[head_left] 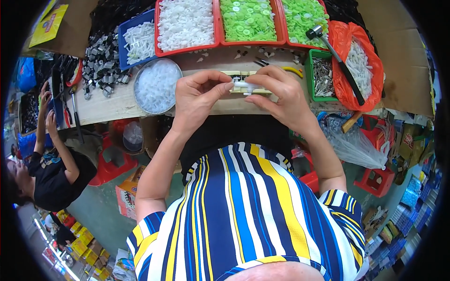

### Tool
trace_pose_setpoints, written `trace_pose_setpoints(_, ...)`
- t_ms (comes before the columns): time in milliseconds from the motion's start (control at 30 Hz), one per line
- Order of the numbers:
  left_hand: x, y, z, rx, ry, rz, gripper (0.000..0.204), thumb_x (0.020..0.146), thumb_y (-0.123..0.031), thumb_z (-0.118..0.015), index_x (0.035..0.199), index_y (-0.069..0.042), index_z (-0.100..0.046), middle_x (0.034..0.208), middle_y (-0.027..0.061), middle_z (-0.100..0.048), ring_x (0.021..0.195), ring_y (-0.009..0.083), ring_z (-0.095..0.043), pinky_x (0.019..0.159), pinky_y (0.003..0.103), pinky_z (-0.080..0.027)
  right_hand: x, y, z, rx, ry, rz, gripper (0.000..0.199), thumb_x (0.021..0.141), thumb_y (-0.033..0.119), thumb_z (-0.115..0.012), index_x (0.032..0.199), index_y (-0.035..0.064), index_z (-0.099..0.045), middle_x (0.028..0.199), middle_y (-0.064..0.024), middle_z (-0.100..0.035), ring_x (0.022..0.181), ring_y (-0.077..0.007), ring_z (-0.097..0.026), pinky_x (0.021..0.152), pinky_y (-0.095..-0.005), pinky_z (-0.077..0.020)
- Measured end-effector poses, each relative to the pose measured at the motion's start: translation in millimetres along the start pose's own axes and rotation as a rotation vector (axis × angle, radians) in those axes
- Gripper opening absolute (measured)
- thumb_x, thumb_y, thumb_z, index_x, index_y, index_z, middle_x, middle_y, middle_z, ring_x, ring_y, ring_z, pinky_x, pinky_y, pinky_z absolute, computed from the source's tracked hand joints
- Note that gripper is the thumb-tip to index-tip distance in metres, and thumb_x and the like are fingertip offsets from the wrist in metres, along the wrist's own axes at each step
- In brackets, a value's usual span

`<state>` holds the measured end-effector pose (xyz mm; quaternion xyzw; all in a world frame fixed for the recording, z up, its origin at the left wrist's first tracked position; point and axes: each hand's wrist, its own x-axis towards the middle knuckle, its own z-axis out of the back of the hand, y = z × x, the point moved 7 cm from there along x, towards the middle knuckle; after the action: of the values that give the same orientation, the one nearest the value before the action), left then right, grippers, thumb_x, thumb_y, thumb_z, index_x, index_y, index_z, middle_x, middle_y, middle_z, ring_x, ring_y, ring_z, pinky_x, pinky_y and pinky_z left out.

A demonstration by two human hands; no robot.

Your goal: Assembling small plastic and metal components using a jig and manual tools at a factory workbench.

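Observation:
At the near edge of the workbench, my left hand (198, 96) and my right hand (285, 96) meet over a small cream-coloured plastic block (238, 73). A short white plastic piece (242, 85) lies between my fingertips, partly blurred. My right thumb and fingers close around its right end. On the left, my thumb and index finger are pinched together by its other end; whatever small part they hold is hidden. Beside my left wrist stands a round metal bowl (179, 70) of translucent plastic parts.
Red trays hold white parts (185, 23) and green round parts (248, 18); left is a blue tray (123, 44). A green bin (323, 97) of metal pins and an orange bag (344, 33) under a hammer (347, 70) lie right. A co-worker (58, 173) works far left.

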<state>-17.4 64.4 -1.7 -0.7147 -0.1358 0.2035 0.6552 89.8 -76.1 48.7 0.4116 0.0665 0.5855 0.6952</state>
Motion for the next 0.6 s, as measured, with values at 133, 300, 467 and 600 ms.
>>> trace_pose_setpoints(133,1,-2,-12,0.016,0.022,-0.037,0.016,0.083,0.002,-0.075,0.099,0.002,-0.071,0.092,0.0050,-0.070,0.077,0.0102,-0.066,0.068,0.022,-0.052,-7,-11,6,0.012,0.040,-0.097,0.029,0.078,0.012,-0.078,0.102,-0.0023,-0.068,0.092,-0.0127,-0.062,0.083,-0.0254,-0.062,0.074,-0.0331,-0.0491)
trace_pose_setpoints(300,-3,-35,-33,0.688,0.069,-0.528,0.025,0.076,0.003,-0.076,0.100,0.001,-0.070,0.092,0.0088,-0.067,0.077,0.0179,-0.068,0.063,0.026,-0.053,-14,-28,10,0.239,0.086,-0.242,0.028,0.079,0.013,-0.078,0.100,-0.0030,-0.068,0.090,-0.0118,-0.062,0.083,-0.0234,-0.062,0.075,-0.0323,-0.0492)
trace_pose_setpoints(467,-1,-30,-38,0.751,0.105,-0.584,0.021,0.077,-0.003,-0.078,0.097,0.000,-0.071,0.090,0.0117,-0.066,0.078,0.0271,-0.064,0.068,0.033,-0.052,-17,-29,11,0.169,0.149,-0.230,0.027,0.080,0.013,-0.078,0.100,-0.0021,-0.068,0.089,-0.0107,-0.062,0.082,-0.0223,-0.063,0.074,-0.0322,-0.0495)
trace_pose_setpoints(600,10,-25,-35,0.764,0.119,-0.560,0.021,0.076,-0.006,-0.078,0.095,0.001,-0.070,0.091,0.0124,-0.064,0.085,0.0311,-0.060,0.074,0.039,-0.050,-16,-34,11,0.078,0.134,-0.171,0.027,0.080,0.012,-0.077,0.102,-0.0010,-0.068,0.090,-0.0114,-0.062,0.082,-0.0248,-0.063,0.073,-0.0338,-0.0496)
